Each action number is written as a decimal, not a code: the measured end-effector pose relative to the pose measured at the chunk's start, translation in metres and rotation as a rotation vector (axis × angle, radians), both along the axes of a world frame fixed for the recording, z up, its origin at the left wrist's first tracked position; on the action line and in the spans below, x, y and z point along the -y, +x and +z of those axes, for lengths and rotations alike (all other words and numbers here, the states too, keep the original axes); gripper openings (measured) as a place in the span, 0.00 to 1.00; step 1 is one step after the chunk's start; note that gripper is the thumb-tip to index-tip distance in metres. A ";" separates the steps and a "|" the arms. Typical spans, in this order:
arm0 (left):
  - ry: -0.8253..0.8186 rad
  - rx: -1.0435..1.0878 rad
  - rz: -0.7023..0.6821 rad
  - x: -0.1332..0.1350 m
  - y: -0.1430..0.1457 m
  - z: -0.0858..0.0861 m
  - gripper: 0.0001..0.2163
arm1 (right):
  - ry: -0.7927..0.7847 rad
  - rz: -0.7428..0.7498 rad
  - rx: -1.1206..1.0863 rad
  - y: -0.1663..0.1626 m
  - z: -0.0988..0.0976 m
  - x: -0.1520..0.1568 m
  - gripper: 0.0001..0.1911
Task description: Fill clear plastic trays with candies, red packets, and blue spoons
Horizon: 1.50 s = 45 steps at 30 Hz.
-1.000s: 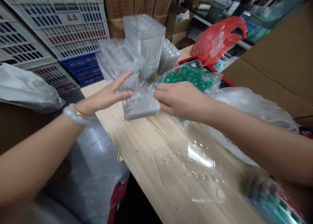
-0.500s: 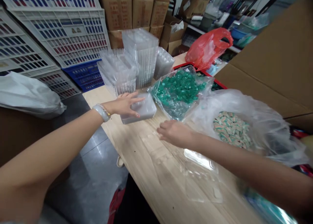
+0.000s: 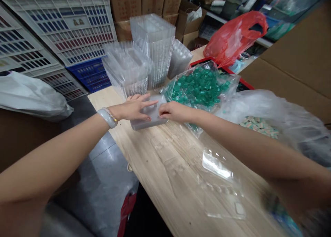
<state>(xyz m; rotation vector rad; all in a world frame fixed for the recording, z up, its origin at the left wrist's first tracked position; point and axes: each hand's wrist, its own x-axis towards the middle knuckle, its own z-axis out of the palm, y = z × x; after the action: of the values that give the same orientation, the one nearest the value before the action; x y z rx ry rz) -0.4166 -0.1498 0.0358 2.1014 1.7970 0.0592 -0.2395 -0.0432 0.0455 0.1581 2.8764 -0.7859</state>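
Note:
A low stack of clear plastic trays (image 3: 155, 121) lies on the wooden table. My left hand (image 3: 133, 107), with a pale bangle at the wrist, rests on its left part, fingers spread and thumb apart. At the stack's right edge is my right hand (image 3: 177, 112), its fingers curled and pressed together against the corner. Whatever is between those fingertips is hidden. Nearer me, thin clear plastic pieces (image 3: 217, 168) lie flat on the wood. Just beyond my right hand sits an open clear bag of green pieces (image 3: 200, 87).
Taller stacks of clear trays (image 3: 155, 47) stand behind my hands. To the right are a bag of small striped pieces (image 3: 260, 126), a red plastic bag (image 3: 232, 38) and a large cardboard sheet (image 3: 289, 71). White crates (image 3: 77, 33) rise at the left, beyond the table edge.
My right hand has moved up and left from over the table to the stack's right edge. My left hand stays spread on the stack. The view has shifted slightly.

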 end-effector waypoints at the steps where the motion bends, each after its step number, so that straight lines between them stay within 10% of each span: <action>1: 0.008 -0.007 0.005 0.001 0.002 0.001 0.32 | 0.004 0.001 0.001 0.000 0.001 0.000 0.07; 7: 0.144 -0.030 0.072 0.013 0.019 -0.001 0.32 | 0.150 0.013 0.021 0.002 0.001 0.008 0.07; 14: 0.310 -0.173 -0.046 0.022 0.034 0.002 0.09 | 0.419 -0.062 -0.027 0.013 0.013 0.032 0.10; 21: 0.564 -0.056 0.128 0.068 0.104 0.005 0.11 | 0.331 -0.511 0.003 0.190 0.004 0.090 0.11; 24: 0.360 0.128 -0.235 0.113 0.173 -0.020 0.13 | 0.336 -0.627 0.160 0.259 -0.026 0.110 0.12; 31: 0.150 0.152 -0.369 0.179 0.220 -0.050 0.12 | 0.419 -0.841 0.171 0.279 -0.056 0.108 0.18; 40: 0.064 0.203 -0.628 0.164 0.191 -0.022 0.23 | 0.617 -1.174 0.011 0.273 -0.078 0.136 0.18; 45: 0.229 0.248 -0.665 0.110 0.182 -0.001 0.19 | 0.605 -1.225 -0.172 0.269 -0.063 0.135 0.17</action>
<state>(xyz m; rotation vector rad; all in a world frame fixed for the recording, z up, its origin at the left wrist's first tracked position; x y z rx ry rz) -0.2347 -0.2595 0.0347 2.6097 0.9264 0.3419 0.0300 -0.1786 -0.0172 2.0806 2.8161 0.0620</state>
